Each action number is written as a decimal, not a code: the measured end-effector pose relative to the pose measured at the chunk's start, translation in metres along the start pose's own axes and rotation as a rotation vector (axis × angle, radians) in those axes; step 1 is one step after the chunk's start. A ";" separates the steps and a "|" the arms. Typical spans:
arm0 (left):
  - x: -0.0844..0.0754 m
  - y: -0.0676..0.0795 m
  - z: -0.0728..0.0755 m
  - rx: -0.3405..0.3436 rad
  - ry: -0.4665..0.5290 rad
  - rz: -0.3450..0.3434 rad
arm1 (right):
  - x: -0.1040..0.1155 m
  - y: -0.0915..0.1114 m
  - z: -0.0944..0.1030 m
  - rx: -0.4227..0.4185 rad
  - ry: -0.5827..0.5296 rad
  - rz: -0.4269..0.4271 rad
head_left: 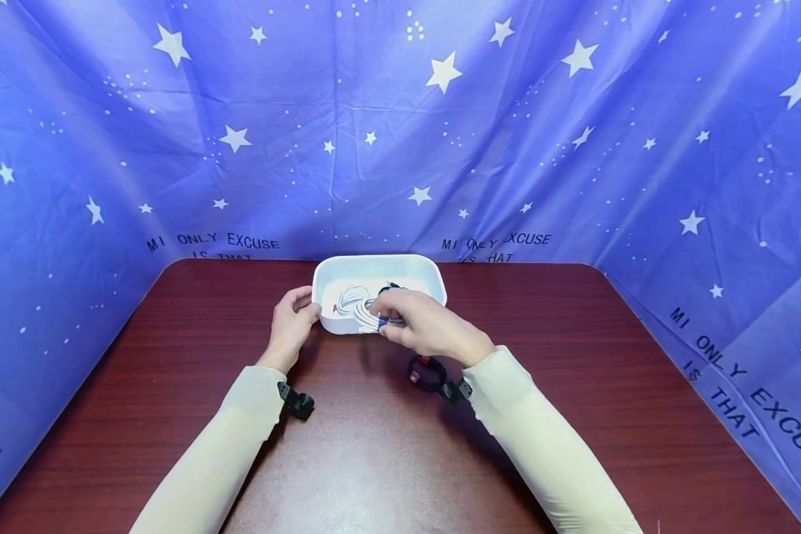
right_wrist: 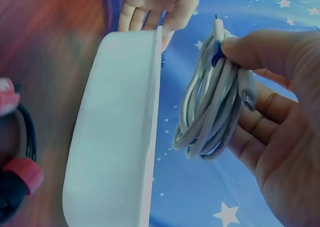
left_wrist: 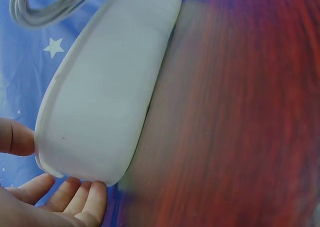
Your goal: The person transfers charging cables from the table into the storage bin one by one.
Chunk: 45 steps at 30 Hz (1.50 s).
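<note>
My right hand (head_left: 427, 326) pinches the coiled white cable (right_wrist: 210, 112) above the white tub (head_left: 374, 268); my left hand (head_left: 292, 319), fingers relaxed, steadies its nine-o'clock wall.

Two arms in close-fitting, pale cream long sleeves, the left sleeve (head_left: 213, 452) and the right sleeve (head_left: 547, 445), run from the lower edge of the head view to the wrists, the smooth fabric ending just short of the bare left hand (head_left: 292, 317) and right hand (head_left: 422, 325). A small black wrist-mounted camera unit (head_left: 297, 401) sits under the left cuff, and a matching black unit (head_left: 459, 389) under the right.
</note>
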<state>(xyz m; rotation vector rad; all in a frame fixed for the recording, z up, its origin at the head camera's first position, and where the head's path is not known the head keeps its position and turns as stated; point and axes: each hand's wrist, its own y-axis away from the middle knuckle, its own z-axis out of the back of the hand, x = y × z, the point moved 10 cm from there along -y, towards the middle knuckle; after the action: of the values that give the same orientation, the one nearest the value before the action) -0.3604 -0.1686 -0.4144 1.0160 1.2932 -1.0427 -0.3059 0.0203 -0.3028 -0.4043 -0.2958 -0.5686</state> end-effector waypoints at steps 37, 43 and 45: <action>0.000 0.002 -0.001 -0.004 0.016 0.003 | -0.068 -0.080 -0.043 0.176 0.122 -0.150; 0.000 0.001 0.001 -0.005 0.005 0.004 | -0.069 -0.083 -0.051 0.195 0.152 -0.129; 0.000 0.001 0.000 -0.006 0.009 0.007 | -0.069 -0.083 -0.054 0.203 0.168 -0.127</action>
<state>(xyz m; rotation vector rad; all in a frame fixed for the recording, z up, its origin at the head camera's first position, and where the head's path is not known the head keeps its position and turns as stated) -0.3594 -0.1688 -0.4148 1.0216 1.2984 -1.0293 -0.4006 -0.0358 -0.3525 -0.1415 -0.2162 -0.6858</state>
